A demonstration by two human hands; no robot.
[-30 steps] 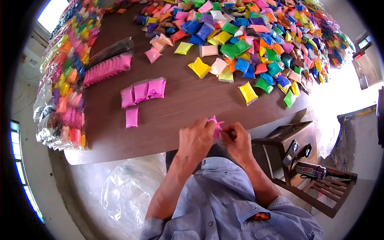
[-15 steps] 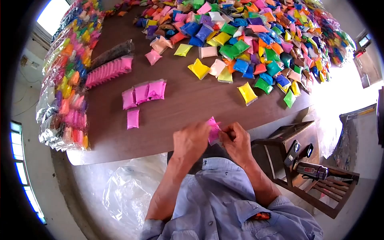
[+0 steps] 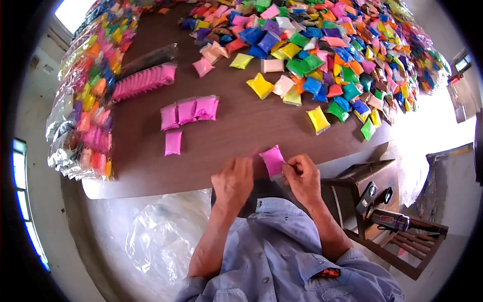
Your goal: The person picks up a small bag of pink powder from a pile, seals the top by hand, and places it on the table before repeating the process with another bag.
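A pink packet [image 3: 273, 161] in clear film hangs over the table's near edge, its lower right corner pinched by my right hand [image 3: 303, 181]. To its left, apart from it, is my left hand [image 3: 233, 185] with curled fingers. A faint pinkish smear shows by those fingertips, and I cannot make out what they hold, if anything. Farther up the table lies a single pink packet [image 3: 173, 143], below a short row of pink packets [image 3: 187, 110]. Beyond these, a longer stack of pink packets [image 3: 144, 82] lies beside a stack of dark packets [image 3: 149, 59].
A big heap of multicoloured packets [image 3: 312, 60] covers the far right of the brown table [image 3: 226, 136]. Bagged coloured packets [image 3: 88, 110] line its left side. On the right stands a wooden stool [image 3: 372, 201] bearing a flask [image 3: 390, 219]. Clear plastic [image 3: 161, 236] lies below the table.
My left hand has come away from the pink packet, moving slightly left and down. The packet now shows flat and whole in my right hand. The view has shifted a little.
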